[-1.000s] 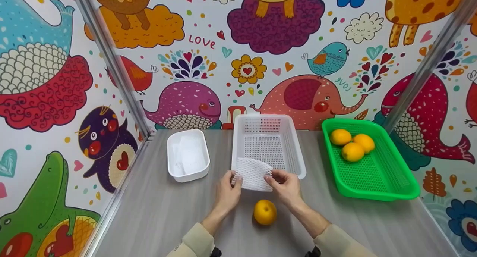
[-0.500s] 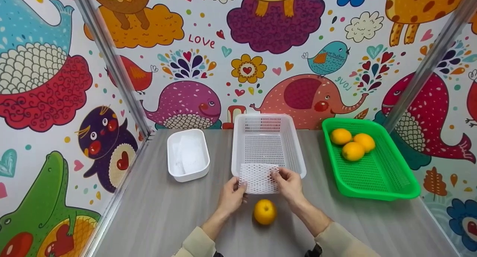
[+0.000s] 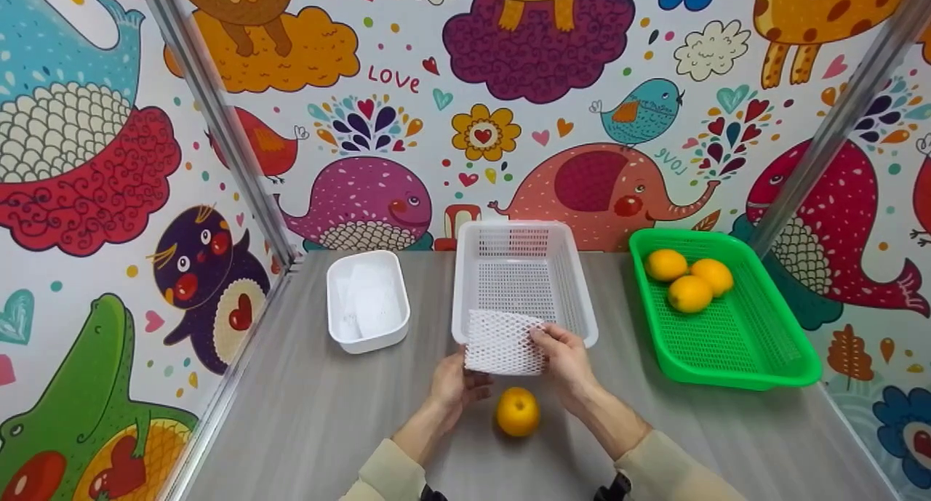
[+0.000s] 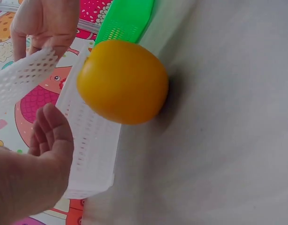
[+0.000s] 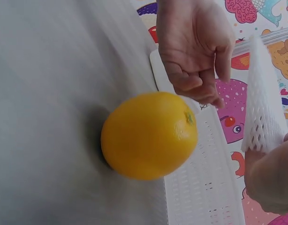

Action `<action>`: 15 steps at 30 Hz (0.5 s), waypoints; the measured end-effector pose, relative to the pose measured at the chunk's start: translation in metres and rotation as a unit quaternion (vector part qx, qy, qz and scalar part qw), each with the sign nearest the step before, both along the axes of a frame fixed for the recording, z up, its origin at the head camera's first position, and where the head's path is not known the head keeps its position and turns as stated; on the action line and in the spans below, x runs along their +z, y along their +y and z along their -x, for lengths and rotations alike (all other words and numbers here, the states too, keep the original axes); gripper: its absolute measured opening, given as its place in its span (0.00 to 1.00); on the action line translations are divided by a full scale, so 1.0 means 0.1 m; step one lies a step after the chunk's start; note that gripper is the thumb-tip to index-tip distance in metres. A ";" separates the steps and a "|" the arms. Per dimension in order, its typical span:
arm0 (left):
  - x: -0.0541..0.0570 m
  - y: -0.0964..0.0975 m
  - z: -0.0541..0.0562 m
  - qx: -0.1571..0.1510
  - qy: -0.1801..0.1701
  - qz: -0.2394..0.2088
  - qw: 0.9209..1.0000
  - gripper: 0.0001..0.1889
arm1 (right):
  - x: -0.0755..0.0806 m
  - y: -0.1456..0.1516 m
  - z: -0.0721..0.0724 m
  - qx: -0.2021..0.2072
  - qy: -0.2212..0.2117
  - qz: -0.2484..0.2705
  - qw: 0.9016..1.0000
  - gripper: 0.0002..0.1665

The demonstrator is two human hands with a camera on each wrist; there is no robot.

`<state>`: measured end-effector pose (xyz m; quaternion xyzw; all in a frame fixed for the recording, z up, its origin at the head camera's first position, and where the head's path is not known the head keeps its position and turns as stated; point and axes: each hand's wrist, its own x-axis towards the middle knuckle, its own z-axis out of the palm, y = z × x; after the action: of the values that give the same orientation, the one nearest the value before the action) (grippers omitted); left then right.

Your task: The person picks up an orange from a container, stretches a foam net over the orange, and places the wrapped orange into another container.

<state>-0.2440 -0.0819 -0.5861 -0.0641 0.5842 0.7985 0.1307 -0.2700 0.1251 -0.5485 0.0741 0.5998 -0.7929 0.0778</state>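
A white foam fruit net [image 3: 504,343] is held flat over the near end of the white basket. My right hand [image 3: 569,359] pinches its right edge between thumb and fingers. Beside the net's lower left corner is my left hand [image 3: 449,386], its fingers loosely bent. In the right wrist view that left hand [image 5: 195,51] shows apart from the net [image 5: 263,105] with nothing in its grasp. One orange [image 3: 517,412] sits on the table just below both hands, untouched; it looms large in the left wrist view, where the orange [image 4: 123,82] shows smooth skin.
Behind the net stands the white perforated basket [image 3: 587,319], with no fruit visible inside. At left, a small white tub [image 3: 395,332] holds whitish sheets of unclear kind. A green basket [image 3: 764,326] at right carries 3 oranges [image 3: 689,294]. Patterned walls enclose the table [image 3: 291,414].
The net has come away from my left fingers, which have slid lower and loosened. My right hand has shifted slightly right with the net. The orange and containers stay put.
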 end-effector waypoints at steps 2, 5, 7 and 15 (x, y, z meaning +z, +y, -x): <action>0.01 0.03 0.00 -0.011 0.004 -0.005 1.000 0.26 | 0.00 -0.01 0.01 0.007 -0.011 0.020 1.000 0.08; 0.05 0.09 0.01 -0.025 0.008 -0.014 1.000 0.25 | 0.00 -0.03 0.01 0.018 -0.021 0.044 0.999 0.10; 0.09 0.14 0.01 -0.031 0.010 -0.020 0.999 0.24 | 0.00 -0.03 0.01 0.027 -0.025 0.056 0.998 0.11; 0.20 0.29 0.01 -0.071 0.005 -0.027 0.997 0.22 | -0.01 -0.01 -0.01 0.058 -0.030 0.068 0.996 0.11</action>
<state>-0.2451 -0.0531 -0.5657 -0.0148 0.5658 0.8033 0.1855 -0.2692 0.1239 -0.5493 0.0580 0.5451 -0.8235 0.1464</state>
